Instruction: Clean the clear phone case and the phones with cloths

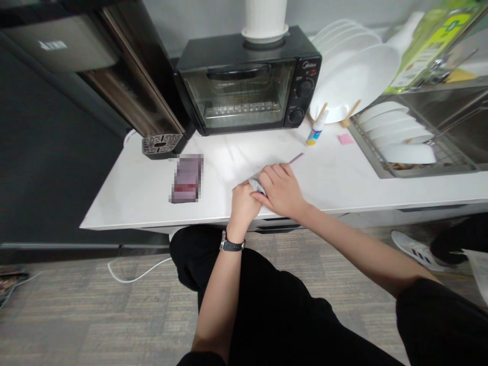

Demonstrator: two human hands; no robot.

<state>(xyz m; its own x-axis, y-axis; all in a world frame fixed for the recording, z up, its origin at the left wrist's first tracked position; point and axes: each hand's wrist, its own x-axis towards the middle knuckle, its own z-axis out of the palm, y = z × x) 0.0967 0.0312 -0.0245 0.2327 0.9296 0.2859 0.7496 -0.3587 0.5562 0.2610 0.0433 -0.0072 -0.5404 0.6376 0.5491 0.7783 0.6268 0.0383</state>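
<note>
Near the front edge of the white counter [145,213], my left hand [245,202], with a dark-strapped watch on its wrist, is closed beside my right hand [280,190]. My right hand's fingers are curled over a small grey item [258,186] that shows between the two hands; it looks crumpled, and most of it is hidden. A thin purplish strip [296,158] sticks out past my right fingers toward the back right. What my left fingers grip is hidden.
A blurred-out purple packet [186,178] lies left. Behind stand a dispenser [162,145], a black toaster oven [244,96] and a small spray bottle [316,129]. A pink note [345,139], racked plates [354,76] and a sink [381,170] are right. Another person's shoe [415,249] shows below.
</note>
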